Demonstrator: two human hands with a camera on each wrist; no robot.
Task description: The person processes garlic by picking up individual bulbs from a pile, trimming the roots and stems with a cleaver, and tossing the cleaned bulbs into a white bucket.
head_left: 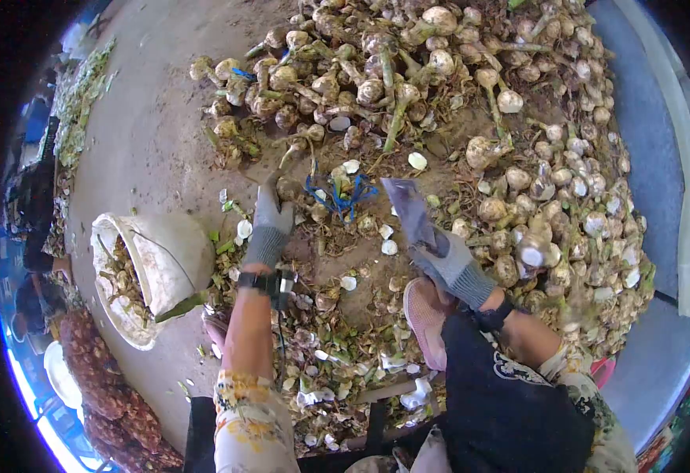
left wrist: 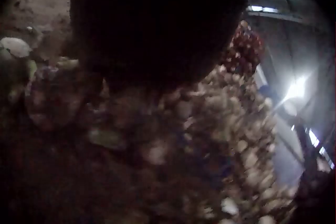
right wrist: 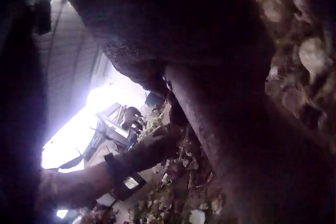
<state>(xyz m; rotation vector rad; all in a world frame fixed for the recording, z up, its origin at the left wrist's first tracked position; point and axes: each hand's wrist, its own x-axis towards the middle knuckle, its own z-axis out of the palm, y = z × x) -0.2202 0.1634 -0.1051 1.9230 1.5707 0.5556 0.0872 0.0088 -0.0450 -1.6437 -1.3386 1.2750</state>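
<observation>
In the head view, my gloved left hand [head_left: 270, 225] reaches over the ground, thumb spread from the fingers. Its fingertips are right at the stem of a soil-covered garlic bulb [head_left: 296, 145], and another bulb [head_left: 288, 188] lies between fingers and thumb. My gloved right hand [head_left: 449, 258] grips a cleaver [head_left: 409, 206], its wide dark blade pointing up and left above a pink shoe [head_left: 426, 319]. Blue string [head_left: 343, 197] lies between the hands. The left wrist view is dark and blurred, with a roundish bulb [left wrist: 52, 100] at left; a dark shape covers much of the right wrist view.
A heap of garlic with stems [head_left: 376, 59] spreads across the back and right. At left a white bucket [head_left: 175, 256] lies tipped, with trimmings inside. Cut pieces and peelings [head_left: 337, 331] cover the ground near my feet. Red net sacks [head_left: 100, 370] stand lower left.
</observation>
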